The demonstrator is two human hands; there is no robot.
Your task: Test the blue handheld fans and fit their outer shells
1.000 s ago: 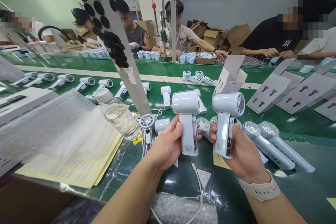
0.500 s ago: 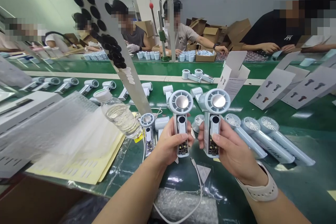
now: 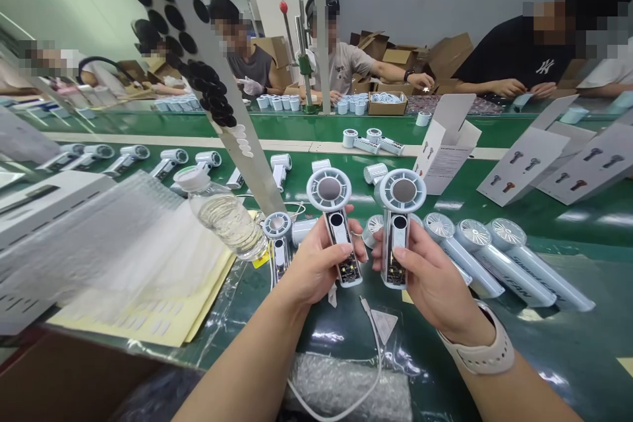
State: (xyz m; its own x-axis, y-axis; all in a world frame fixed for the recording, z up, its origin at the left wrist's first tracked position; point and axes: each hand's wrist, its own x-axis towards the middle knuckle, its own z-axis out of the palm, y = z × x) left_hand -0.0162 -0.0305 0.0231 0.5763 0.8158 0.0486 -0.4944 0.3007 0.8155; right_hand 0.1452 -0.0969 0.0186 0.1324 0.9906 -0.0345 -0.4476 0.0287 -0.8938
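Observation:
My left hand (image 3: 316, 264) is closed round the handle of a light-blue handheld fan (image 3: 329, 190), its thumb lying on the handle's front. Beside it, my right hand (image 3: 430, 270) grips a second handheld fan (image 3: 403, 191) in the same way. Both fans stand nearly upright, ring-shaped faces with round silver centres towards me; the left one leans slightly. Bare circuit parts show low on each handle. Left of my left hand another fan (image 3: 277, 225) rests near a white cable. Several finished-looking fans (image 3: 514, 270) with printed handles lie to the right of my right hand.
A water bottle (image 3: 225, 217) leans by plastic-covered yellow sheets (image 3: 148, 316). A slanted metal post (image 3: 252, 158) rises behind it. A white cable (image 3: 378, 343) and bubble wrap (image 3: 351, 386) lie in front. White boxes (image 3: 524, 161) stand at right; several co-workers sit across the green belt.
Both fans have been turned from their plain side to their ring-shaped faces and brought closer together. In the last half second the left fan has tilted slightly. A co-worker's hand has lifted a little.

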